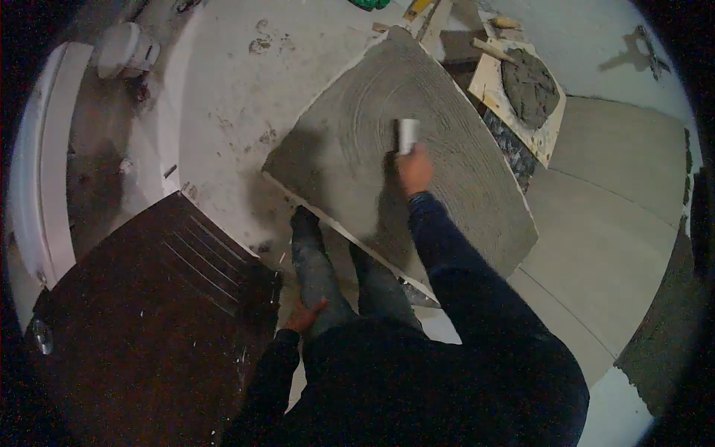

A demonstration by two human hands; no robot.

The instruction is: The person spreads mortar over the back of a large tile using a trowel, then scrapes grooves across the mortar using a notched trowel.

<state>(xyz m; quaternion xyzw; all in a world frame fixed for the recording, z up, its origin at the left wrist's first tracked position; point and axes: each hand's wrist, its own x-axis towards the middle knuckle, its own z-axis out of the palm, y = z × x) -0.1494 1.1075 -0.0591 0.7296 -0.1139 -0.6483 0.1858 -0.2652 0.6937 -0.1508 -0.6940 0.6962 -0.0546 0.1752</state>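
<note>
My right hand [415, 170] is closed round a trowel, whose pale, short-looking blade [408, 136] is at the surface of a large tile slab [309, 201]. Grey adhesive mortar [454, 171] coats most of the slab, with curved comb lines over its upper and right parts. Whether the blade edge has notches is too small to tell. My left hand [304, 316] lies on my left leg, fingers stretched over the trousers, holding nothing.
A board with a mortar heap [530, 88] and a wooden-handled tool [495, 51] stands beyond the slab. Laid tiles [603, 201] cover the right side. A dark brown door panel [164, 298] lies at left. A white bucket-like object [126, 52] stands at the far left.
</note>
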